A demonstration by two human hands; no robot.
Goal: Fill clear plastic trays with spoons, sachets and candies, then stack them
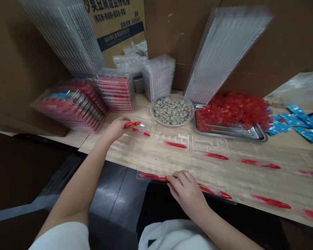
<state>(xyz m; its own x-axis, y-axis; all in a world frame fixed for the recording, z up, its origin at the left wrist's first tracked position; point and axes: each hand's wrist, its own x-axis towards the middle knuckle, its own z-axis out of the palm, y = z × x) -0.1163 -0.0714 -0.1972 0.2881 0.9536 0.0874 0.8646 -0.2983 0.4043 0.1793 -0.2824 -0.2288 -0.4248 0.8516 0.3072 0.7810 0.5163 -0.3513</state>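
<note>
My left hand [117, 128] is over the left part of the table, closed on a slim red pen-shaped piece [131, 124]. Just under it, another red piece [141, 132] lies in a clear plastic tray. At the table's front edge, my right hand [186, 191] is closed, its fingertips pinching the end of a red pen-shaped piece [152, 177] in a clear tray. More of these pieces, such as the red piece [175, 144] in the middle, lie in two rows of clear trays running right. Motion blurs some of them.
A round bowl [153, 116] holds small wrapped squares. Beside it, a metal tray [259, 136] carries red packets [234, 111]; blue sachets [299, 119] lie right. Tall clear tray stacks [226, 52] stand behind, filled packs [116, 90] at left. Cardboard boxes [182, 31] wall the back.
</note>
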